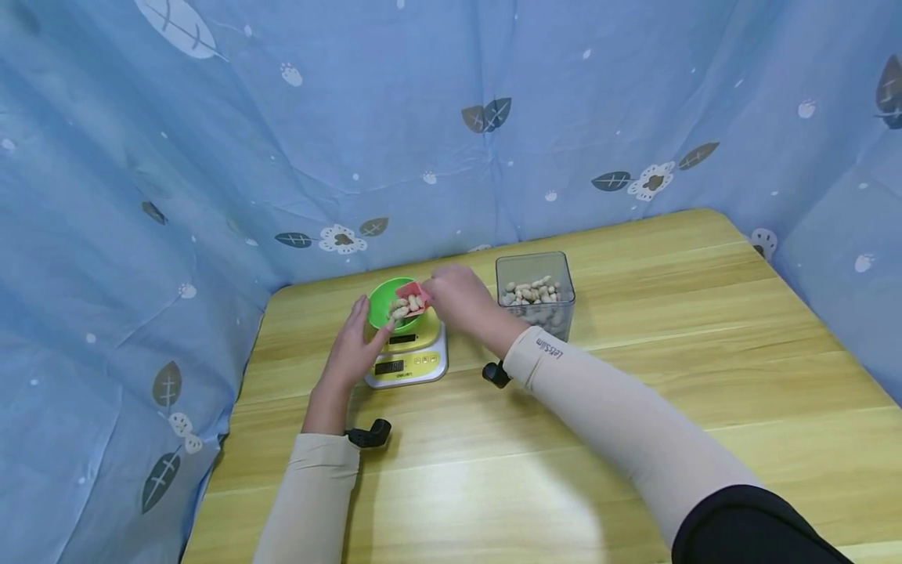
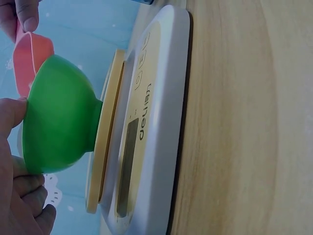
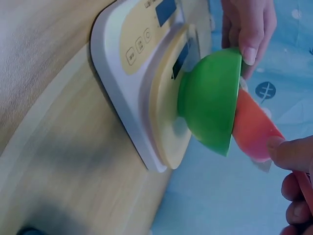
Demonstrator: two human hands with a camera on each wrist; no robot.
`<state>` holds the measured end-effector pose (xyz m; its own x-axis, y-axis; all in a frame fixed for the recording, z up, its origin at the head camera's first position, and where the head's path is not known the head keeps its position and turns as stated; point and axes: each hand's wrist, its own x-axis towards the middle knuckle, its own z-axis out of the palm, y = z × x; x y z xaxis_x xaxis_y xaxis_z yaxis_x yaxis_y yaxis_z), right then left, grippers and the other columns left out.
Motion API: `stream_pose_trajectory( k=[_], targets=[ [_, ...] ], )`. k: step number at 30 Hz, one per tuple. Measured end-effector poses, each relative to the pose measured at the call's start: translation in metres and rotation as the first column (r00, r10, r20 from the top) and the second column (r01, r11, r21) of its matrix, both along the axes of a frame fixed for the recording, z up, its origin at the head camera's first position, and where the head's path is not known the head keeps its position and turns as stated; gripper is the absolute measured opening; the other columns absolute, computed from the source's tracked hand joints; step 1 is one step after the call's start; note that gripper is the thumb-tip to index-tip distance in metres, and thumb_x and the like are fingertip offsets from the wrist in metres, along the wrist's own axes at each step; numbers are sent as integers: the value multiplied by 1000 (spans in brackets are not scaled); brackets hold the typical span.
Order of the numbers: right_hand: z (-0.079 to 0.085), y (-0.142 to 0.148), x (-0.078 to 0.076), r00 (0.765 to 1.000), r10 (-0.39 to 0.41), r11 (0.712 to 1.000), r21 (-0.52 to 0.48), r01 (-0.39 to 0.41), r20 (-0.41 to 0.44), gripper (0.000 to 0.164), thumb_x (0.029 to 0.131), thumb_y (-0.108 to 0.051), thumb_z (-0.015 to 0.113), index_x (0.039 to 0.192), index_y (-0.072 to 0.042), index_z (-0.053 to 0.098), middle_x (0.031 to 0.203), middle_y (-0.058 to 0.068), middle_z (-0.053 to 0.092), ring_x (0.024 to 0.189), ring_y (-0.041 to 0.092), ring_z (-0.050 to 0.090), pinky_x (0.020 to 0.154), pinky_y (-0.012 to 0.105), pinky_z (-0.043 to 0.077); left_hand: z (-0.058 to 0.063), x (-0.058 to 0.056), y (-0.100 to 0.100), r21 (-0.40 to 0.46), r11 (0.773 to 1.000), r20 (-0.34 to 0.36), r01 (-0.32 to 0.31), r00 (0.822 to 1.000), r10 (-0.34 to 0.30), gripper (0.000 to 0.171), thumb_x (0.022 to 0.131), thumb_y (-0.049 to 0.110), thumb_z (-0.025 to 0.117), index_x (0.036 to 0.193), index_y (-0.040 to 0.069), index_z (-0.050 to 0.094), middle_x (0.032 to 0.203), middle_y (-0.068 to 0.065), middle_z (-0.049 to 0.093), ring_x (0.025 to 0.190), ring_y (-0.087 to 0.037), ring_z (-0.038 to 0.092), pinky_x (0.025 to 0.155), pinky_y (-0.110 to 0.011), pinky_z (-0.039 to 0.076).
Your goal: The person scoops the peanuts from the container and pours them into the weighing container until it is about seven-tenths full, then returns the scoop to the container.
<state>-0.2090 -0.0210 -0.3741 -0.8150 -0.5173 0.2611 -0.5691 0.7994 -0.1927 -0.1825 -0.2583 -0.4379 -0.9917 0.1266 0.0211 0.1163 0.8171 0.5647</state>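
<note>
A green bowl stands on the round yellow platform of a kitchen scale. My left hand steadies the bowl from its left side, thumb at the rim and fingers around the wall, as the left wrist view shows. In my right hand is the handle of a small pinkish-red scoop, gripped between thumb and curled fingers. The scoop is tilted over the bowl's rim and carries several peanuts in their shells. How much lies inside the bowl is hidden.
To the right of the scale, a clear square container holds many unshelled peanuts. A wooden table carries everything, with a blue patterned curtain behind it and at the sides.
</note>
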Motion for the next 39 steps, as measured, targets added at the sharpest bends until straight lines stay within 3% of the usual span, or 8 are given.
stream_pose_trajectory(
  k=[5,11,16,22,31,39],
  targets=[
    [2,2,4,991,17,998,69,-8,-135,20,89,-6,68,105,-15,76,88,0,66,78,16,52,68,26,47,-2,0,-1,23,1000,-16,-3,1000,3,86,97,58,47,159,11,12,167,-4,5,152,-34,12,121,-56,17],
    [3,10,5,973,23,996,85,-4,-231,29,87,2,66,109,-14,76,95,3,69,84,19,56,69,27,47,-4,1,-2,38,999,-22,3,1000,-2,84,98,55,49,159,14,10,166,-1,5,152,-33,12,121,-56,16],
    [6,18,4,965,22,997,73,-3,-262,27,86,1,67,107,-13,76,95,4,70,82,19,57,69,27,48,-6,1,-2,41,999,-25,4,1000,-3,84,98,56,48,159,16,9,166,1,4,152,-33,11,121,-56,16],
    [13,38,3,963,19,1000,-3,-21,-269,12,90,-12,70,99,-11,76,82,4,67,73,19,56,65,29,49,-4,2,-1,39,999,-22,6,1000,-5,84,98,55,48,159,13,9,166,2,2,152,-33,10,121,-57,15],
    [29,98,12,971,-25,996,-93,3,-236,22,93,-19,69,110,-8,74,85,8,66,79,28,59,74,42,50,11,0,16,30,999,-73,18,997,-16,82,98,52,50,160,16,9,166,6,0,153,-30,9,121,-57,16],
    [38,148,22,966,-90,989,-132,60,-241,24,89,-18,73,110,-6,75,81,8,64,75,27,56,69,41,48,36,-3,57,81,989,-113,124,987,-114,83,97,60,46,160,21,9,165,11,-2,153,-26,7,121,-55,17]
  ],
)
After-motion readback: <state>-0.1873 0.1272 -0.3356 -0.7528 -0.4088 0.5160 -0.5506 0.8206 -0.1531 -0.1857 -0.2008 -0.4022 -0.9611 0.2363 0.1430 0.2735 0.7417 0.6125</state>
